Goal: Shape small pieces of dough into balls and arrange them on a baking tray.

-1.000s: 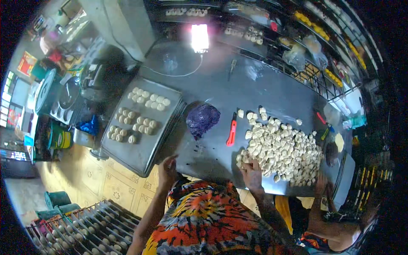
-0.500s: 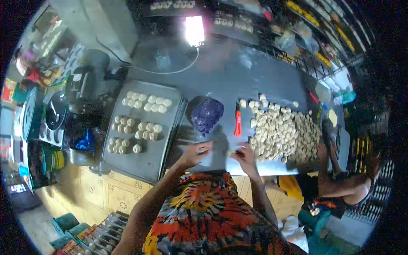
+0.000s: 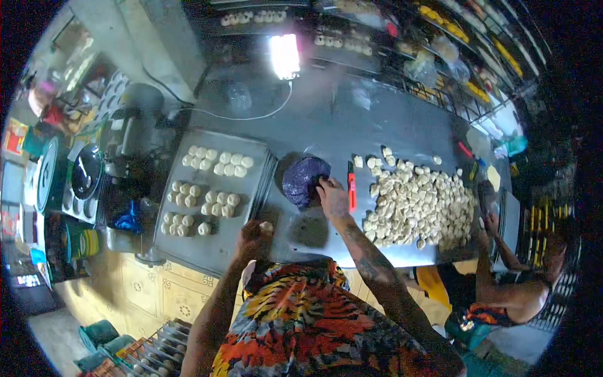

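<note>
My left hand (image 3: 251, 235) is closed around a small pale piece of dough (image 3: 267, 227), close to the right edge of the tray. With bent fingers, my right hand (image 3: 334, 197) touches the right side of a mound of purple paste (image 3: 304, 181) on the table; its fingertips are pressed together there, partly hidden. A red box cutter (image 3: 352, 188) lies just right of that hand. Beyond it spreads a large heap of pale dough pieces (image 3: 421, 204). On the left, a metal tray (image 3: 215, 242) carries dough balls (image 3: 220, 204) in clusters, one of them sitting alone.
A bright lamp (image 3: 285, 56) with a white cable stands at the back of the table (image 3: 326, 113). At the right, a co-worker's hands (image 3: 490, 223) are by the heap. Racks (image 3: 465, 56) rise behind, and a black round pan (image 3: 86, 171) is at far left.
My right hand has moved up and left onto the purple paste. My left hand has drawn back left and is now closed on a dough piece.
</note>
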`<state>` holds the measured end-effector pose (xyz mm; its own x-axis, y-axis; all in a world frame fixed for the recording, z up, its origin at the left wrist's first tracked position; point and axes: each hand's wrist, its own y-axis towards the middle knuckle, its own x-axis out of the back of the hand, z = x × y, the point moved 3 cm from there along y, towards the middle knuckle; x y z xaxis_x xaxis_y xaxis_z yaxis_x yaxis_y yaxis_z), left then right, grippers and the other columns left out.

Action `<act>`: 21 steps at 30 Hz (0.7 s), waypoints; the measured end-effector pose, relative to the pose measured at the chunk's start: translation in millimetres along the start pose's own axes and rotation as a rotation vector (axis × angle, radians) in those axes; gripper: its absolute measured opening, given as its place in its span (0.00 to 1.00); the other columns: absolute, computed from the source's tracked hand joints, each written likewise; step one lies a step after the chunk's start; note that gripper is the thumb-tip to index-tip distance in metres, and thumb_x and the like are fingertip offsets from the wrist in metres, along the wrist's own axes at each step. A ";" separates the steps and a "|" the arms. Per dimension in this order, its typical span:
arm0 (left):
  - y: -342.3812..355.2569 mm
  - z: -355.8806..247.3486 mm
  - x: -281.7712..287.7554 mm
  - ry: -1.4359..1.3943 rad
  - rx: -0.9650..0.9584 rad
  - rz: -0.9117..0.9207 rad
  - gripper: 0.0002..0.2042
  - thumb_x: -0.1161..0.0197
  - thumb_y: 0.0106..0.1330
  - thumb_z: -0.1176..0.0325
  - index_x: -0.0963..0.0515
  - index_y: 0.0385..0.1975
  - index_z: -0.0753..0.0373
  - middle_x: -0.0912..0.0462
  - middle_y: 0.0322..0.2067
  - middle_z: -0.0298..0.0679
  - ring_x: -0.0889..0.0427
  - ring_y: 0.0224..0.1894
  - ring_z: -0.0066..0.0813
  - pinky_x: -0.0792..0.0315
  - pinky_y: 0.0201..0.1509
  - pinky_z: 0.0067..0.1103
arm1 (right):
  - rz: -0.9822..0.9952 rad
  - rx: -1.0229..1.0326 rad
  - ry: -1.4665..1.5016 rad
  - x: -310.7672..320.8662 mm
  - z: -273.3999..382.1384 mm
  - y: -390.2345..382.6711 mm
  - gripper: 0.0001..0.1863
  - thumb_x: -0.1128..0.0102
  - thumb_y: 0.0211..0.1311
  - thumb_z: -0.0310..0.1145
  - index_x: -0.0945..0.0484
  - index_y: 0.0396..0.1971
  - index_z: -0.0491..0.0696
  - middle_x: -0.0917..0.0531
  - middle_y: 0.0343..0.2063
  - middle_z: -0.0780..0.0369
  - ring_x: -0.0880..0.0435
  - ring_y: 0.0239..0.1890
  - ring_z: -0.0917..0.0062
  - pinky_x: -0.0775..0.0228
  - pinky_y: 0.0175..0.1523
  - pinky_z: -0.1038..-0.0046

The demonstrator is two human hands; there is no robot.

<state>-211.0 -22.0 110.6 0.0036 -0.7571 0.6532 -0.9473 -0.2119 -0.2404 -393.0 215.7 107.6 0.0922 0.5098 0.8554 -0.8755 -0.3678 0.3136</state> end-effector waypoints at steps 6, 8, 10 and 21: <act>-65.1 -4.5 -37.1 -1.139 0.321 -0.057 0.11 0.32 0.62 0.67 0.20 0.40 0.67 0.17 0.33 0.37 0.23 0.30 0.22 0.26 0.37 0.20 | 0.105 -0.023 0.072 -15.3 -15.0 -3.5 0.10 0.40 0.61 0.31 0.18 0.41 0.49 0.21 0.39 0.60 0.19 0.39 0.63 0.27 0.41 0.65; -79.2 -11.9 -49.7 -1.167 0.376 -0.072 0.10 0.32 0.63 0.68 0.20 0.39 0.67 0.17 0.32 0.37 0.23 0.30 0.22 0.25 0.37 0.20 | 0.093 -0.009 0.107 -15.7 -18.1 -4.8 0.06 0.41 0.60 0.30 0.21 0.36 0.47 0.22 0.36 0.60 0.21 0.36 0.63 0.28 0.39 0.64; -85.8 -16.7 -55.1 -1.145 0.395 -0.074 0.09 0.32 0.63 0.69 0.20 0.38 0.67 0.17 0.32 0.36 0.23 0.29 0.22 0.25 0.37 0.20 | 0.087 0.011 0.142 -16.3 -19.2 -6.5 0.03 0.42 0.59 0.29 0.23 0.30 0.46 0.23 0.34 0.61 0.23 0.33 0.64 0.30 0.38 0.62; -25.2 -49.0 -2.6 -0.919 0.201 0.109 0.06 0.34 0.64 0.72 0.21 0.34 0.67 0.19 0.29 0.35 0.23 0.29 0.23 0.25 0.37 0.20 | 0.111 0.087 -0.001 -21.9 -19.2 -18.1 0.03 0.46 0.61 0.25 0.27 0.28 0.47 0.27 0.32 0.61 0.26 0.35 0.68 0.33 0.40 0.69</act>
<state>-202.9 15.6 150.1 0.2503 -0.9512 -0.1807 -0.8846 -0.1489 -0.4419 -388.3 226.1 75.2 -0.0024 0.4617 0.8870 -0.8358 -0.4880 0.2517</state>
